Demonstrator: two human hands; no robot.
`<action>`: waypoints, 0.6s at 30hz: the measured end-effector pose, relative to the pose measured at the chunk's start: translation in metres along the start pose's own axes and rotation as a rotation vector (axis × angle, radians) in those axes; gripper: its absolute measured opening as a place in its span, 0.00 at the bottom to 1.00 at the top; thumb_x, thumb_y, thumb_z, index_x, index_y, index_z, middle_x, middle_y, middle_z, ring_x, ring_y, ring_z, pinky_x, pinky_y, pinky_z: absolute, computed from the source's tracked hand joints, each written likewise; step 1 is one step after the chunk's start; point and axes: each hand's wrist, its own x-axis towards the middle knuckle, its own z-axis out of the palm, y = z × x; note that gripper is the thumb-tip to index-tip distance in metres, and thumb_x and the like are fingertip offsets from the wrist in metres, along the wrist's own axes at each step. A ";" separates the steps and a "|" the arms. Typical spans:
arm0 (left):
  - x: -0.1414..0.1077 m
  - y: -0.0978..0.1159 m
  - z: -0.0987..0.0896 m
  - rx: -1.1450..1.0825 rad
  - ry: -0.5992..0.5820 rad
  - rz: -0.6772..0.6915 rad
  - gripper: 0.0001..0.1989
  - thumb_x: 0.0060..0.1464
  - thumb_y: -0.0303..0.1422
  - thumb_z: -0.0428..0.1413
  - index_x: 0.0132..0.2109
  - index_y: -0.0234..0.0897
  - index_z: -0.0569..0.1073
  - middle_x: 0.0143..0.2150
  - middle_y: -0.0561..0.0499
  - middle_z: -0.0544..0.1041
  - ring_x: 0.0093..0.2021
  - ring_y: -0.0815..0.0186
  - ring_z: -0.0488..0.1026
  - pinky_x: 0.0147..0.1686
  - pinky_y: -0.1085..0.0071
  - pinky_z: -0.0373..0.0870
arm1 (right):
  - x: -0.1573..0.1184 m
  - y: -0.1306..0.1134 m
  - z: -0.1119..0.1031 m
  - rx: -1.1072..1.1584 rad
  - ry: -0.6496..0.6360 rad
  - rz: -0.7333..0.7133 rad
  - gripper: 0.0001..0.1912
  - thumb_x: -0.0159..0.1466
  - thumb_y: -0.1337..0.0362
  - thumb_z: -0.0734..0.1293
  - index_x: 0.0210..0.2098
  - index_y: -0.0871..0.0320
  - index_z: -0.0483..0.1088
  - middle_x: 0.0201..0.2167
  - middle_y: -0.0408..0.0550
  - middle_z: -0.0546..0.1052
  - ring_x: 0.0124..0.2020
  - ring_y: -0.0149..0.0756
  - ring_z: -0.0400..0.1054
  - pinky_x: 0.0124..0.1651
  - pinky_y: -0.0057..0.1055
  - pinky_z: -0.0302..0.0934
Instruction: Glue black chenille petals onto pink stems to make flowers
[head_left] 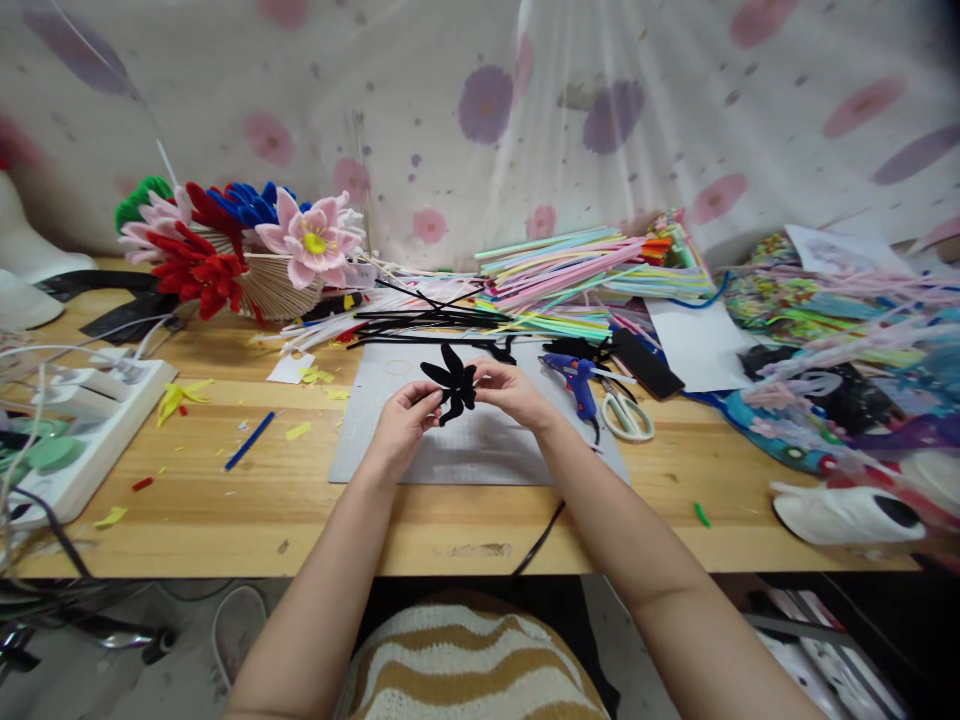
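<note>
Both my hands hold up a black fuzzy flower with long pointed petals, above a grey mat on the wooden table. My left hand pinches it from the left, with thumb and fingers closed at a lower petal. From the right, my right hand grips its other edge between thumb and fingers. A blue glue gun lies on the mat's right side, beside a pair of scissors with pale handles. Black pipe cleaners lie along the mat's far edge.
Coloured pipe cleaners are heaped at the back. Fuzzy flowers with a pleated fan stand at back left. A white power strip with cables lies left; a blue strip and scraps lie nearer. Craft materials crowd the right.
</note>
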 end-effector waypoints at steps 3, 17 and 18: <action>0.001 -0.001 -0.001 0.013 0.008 -0.004 0.12 0.36 0.30 0.64 0.31 0.33 0.73 0.26 0.54 0.72 0.22 0.76 0.66 0.23 0.77 0.60 | 0.001 0.000 0.000 -0.026 -0.002 -0.004 0.11 0.47 0.57 0.72 0.26 0.56 0.71 0.36 0.47 0.69 0.40 0.35 0.64 0.38 0.31 0.62; 0.002 -0.005 0.001 0.022 0.043 0.013 0.15 0.34 0.32 0.65 0.33 0.34 0.73 0.29 0.52 0.76 0.27 0.72 0.71 0.30 0.74 0.64 | 0.004 -0.005 0.001 -0.157 0.024 -0.056 0.09 0.48 0.57 0.71 0.23 0.56 0.70 0.33 0.47 0.70 0.38 0.35 0.64 0.37 0.31 0.60; 0.002 -0.005 0.001 0.015 0.045 0.016 0.15 0.34 0.32 0.65 0.33 0.34 0.73 0.29 0.52 0.76 0.27 0.71 0.72 0.31 0.73 0.65 | 0.004 -0.005 0.001 -0.170 0.034 -0.055 0.09 0.48 0.57 0.71 0.23 0.56 0.70 0.33 0.47 0.70 0.38 0.35 0.64 0.37 0.31 0.60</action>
